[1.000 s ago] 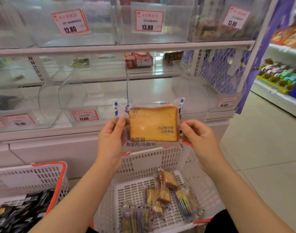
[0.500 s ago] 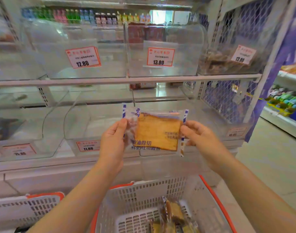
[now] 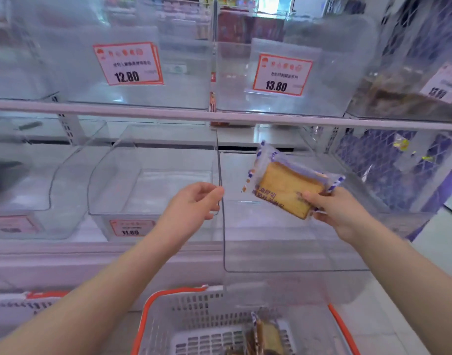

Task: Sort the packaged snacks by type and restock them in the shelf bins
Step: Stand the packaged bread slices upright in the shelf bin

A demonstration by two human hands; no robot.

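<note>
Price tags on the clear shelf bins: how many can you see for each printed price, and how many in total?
White, red-bordered paper price tags:
12.80: 1
13.80: 2
11.80: 1
Too blurred to read: 1
Total: 5

We see two bare forearms reaching in from the near edge, sleeveless as far as they show. The left hand [image 3: 194, 203] and right hand [image 3: 337, 213] wear no gloves, rings or watch.

The clear bin [image 3: 284, 252] gapes open-topped beneath the shelf rail [image 3: 143, 112], its side wall [image 3: 218, 175] bounding it
</note>
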